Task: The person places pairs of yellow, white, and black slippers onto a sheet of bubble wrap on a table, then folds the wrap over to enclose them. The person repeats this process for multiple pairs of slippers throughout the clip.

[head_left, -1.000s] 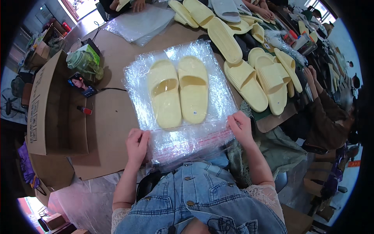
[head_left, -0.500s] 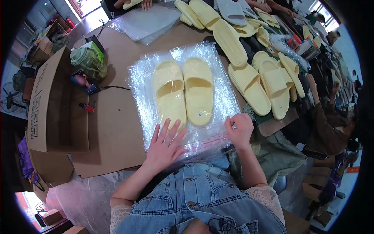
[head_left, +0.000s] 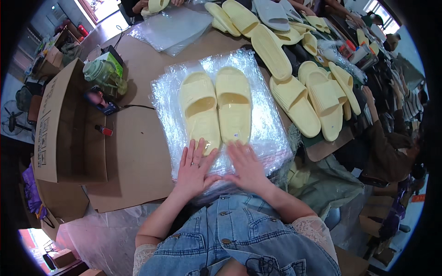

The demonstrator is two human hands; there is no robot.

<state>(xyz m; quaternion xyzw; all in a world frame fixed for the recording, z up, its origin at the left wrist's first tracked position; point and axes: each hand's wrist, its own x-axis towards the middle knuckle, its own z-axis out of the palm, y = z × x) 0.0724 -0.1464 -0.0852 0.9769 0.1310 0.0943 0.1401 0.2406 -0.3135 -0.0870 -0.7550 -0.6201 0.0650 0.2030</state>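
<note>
The person wears a blue denim bib with metal buttons, white lace sleeves, and a ring.

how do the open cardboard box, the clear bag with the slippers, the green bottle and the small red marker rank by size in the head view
1. cardboard box
2. clear bag, close to the box, so unsure
3. green bottle
4. red marker

Counts: 2 pale yellow slippers [head_left: 216, 108] inside 1 clear plastic bag [head_left: 271, 133]. 2 hands flat on the bag: left hand [head_left: 194, 168], right hand [head_left: 247, 166]. 1 open cardboard box [head_left: 64, 133]. 1 green bottle [head_left: 103, 76]. 1 grey slipper [head_left: 271, 11]. Loose yellow slippers [head_left: 304, 92] at right: pile too overlapped to count.
</note>
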